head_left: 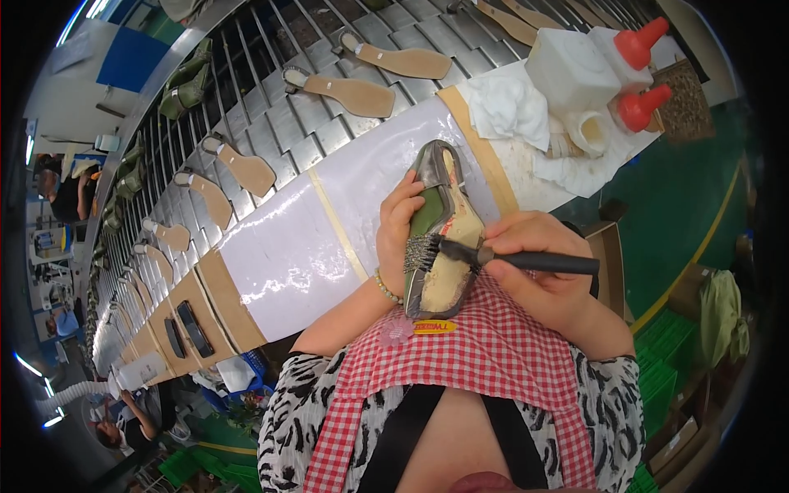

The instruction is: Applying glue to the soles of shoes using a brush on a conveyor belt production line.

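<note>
By the left hand (398, 215), the green shoe (456, 223) is clasped along its side, underside up before the chest; the brush (464, 253) is pinched by the right hand (544, 237). Brushing seems in hand — a steady hold appears called for, the bristles (422, 255) being crowded by the left hand. Tan soles (249, 171) are laid leftward — red-capped bottles (573, 70) are set rightward.

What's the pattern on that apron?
The apron is red-and-white checked, seen best in the head view.
</note>
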### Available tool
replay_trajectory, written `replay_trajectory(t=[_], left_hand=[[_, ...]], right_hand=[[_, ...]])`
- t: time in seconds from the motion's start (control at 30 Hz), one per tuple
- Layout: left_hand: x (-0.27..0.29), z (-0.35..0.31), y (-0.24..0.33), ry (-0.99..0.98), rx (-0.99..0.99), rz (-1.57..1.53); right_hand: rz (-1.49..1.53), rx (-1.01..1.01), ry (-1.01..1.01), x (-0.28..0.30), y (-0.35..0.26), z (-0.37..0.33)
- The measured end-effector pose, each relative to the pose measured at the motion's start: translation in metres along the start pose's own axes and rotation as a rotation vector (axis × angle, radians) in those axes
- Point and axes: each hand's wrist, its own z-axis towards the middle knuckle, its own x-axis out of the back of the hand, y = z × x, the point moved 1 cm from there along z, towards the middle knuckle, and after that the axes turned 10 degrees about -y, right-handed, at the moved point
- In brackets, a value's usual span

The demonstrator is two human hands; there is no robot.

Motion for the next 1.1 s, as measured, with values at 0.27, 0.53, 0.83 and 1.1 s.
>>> replay_trajectory(t=[0.27, 0.53, 0.83, 1.1], left_hand=[[-0.001, -0.002, -0.002, 0.013, -0.019, 0.005], [0.011, -0.003, -0.009, -0.019, 0.066, -0.201], [0.059, 0.036, -0.02, -0.401, 0.416, -1.212], [0.054, 0.039, -0.013, -0.957, 0.581, -1.029]], right_hand=[[0.135, -0.007, -0.056, -0.003, 0.003, -0.002], [0.155, 0.047, -0.141, -0.005, -0.011, 0.003], [0.921, -0.164, 0.241, 0.02, 0.015, 0.009], [0.607, -0.105, 0.226, -0.004, 0.014, 0.024]])
